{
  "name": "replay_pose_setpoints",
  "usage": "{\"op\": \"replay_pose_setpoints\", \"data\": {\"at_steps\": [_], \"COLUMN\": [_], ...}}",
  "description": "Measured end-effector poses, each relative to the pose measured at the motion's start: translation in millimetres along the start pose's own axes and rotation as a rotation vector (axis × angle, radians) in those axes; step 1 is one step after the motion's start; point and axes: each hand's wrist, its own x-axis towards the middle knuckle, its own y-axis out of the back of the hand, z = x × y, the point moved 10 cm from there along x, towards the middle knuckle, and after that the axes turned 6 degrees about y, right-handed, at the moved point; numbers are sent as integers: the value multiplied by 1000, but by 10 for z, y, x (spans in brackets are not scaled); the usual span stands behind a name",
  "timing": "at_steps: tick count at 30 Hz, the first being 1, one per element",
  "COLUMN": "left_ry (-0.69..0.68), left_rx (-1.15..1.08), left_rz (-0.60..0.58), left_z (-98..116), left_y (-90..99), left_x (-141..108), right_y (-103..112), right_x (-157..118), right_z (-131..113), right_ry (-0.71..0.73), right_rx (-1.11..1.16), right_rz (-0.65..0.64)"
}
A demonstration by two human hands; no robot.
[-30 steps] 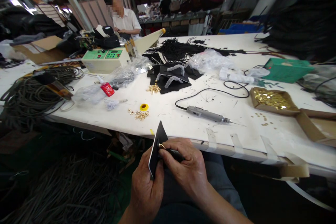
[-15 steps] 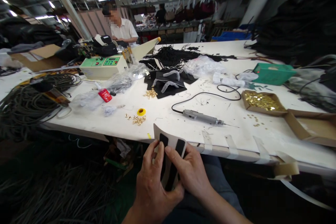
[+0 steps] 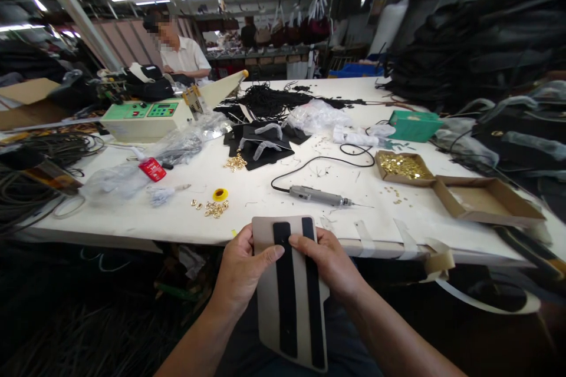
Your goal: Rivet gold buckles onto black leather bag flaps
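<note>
Between my two hands, in front of the table edge, is a flat beige panel (image 3: 265,300) with two black strips running lengthwise and rounded corners. My left hand (image 3: 245,268) grips its left side, thumb lying on the wider black strip. From the right, my right hand (image 3: 331,259) holds the upper edge with its thumb pressed near the same strip. The fingers behind the panel are hidden. Beyond it on the table lie a grey electric screwdriver (image 3: 321,195), a yellow ring-shaped roll (image 3: 220,194) and small gold metal fittings (image 3: 216,208).
A cardboard tray of gold discs (image 3: 403,166) sits right, beside another cardboard tray (image 3: 486,197). Further back are a green box (image 3: 415,125), black pieces with wrapped handles (image 3: 260,144) and a cream control machine (image 3: 145,121). A red bottle (image 3: 151,168) lies left. A person (image 3: 181,56) works behind.
The panel has turned from a steep, edge-on tilt to face me, showing its striped side. My left hand has shifted to its left edge. The view has swung right.
</note>
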Motion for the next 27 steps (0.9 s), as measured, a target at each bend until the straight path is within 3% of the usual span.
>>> {"op": "replay_pose_setpoints", "data": {"at_steps": [7,20,27], "left_ry": [96,265,290], "left_rx": [-10,-49,54], "left_rz": [7,-134,-143], "left_z": [-187,-442,-544], "left_y": [27,-121,-152], "left_x": [116,411,703], "right_y": [102,355,538], "right_x": [47,295,569], "right_z": [15,234,12], "right_ry": [-1,-113,-85], "right_rx": [-63,-242,-507], "right_rz": [0,-21,-105]}}
